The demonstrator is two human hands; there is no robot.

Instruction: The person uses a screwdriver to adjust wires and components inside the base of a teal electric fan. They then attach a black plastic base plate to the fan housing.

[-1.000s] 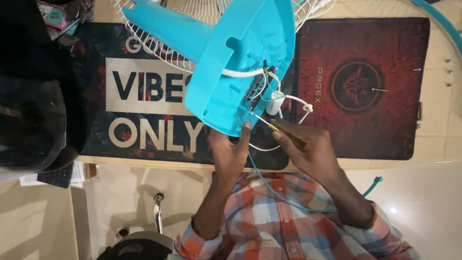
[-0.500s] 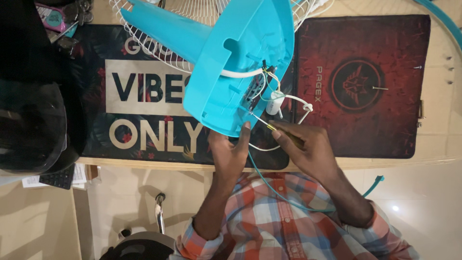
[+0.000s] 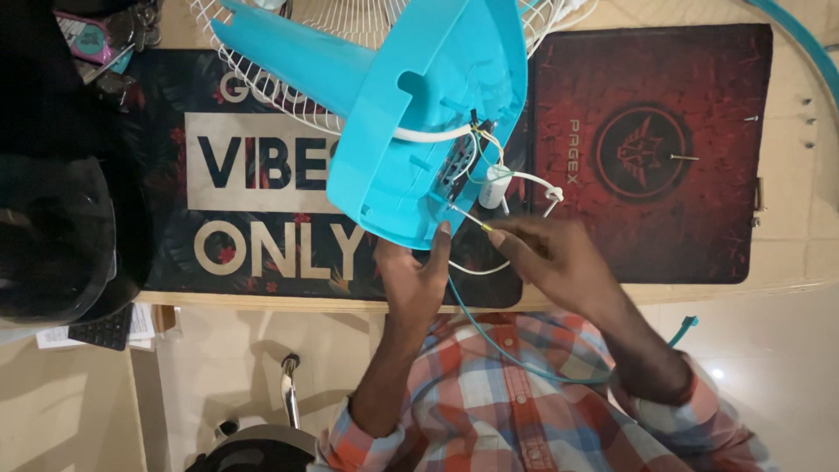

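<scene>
Turquoise plastic fan base [image 3: 411,131] tipped up on the desk, our two hands at its open underside.

From the head camera we see the base lying across the printed desk mat [image 3: 253,192], with the white wire grille [image 3: 288,87] behind it and the red mat [image 3: 647,149] to its right. We judge the shell light and stiff but bulky, best steadied by its rim; the thin wires [image 3: 489,153] and the small white capacitor [image 3: 494,186] look delicate and want a fingertip hold. Our left hand [image 3: 415,275] is mostly open, its fingers resting against the lower rim of the base. Our right hand [image 3: 551,253] is closed in a pinch on a slim yellow-tipped tool [image 3: 472,218], whose tip points into the wiring. A teal cord [image 3: 498,345] trails down over the checked shirt.
</scene>
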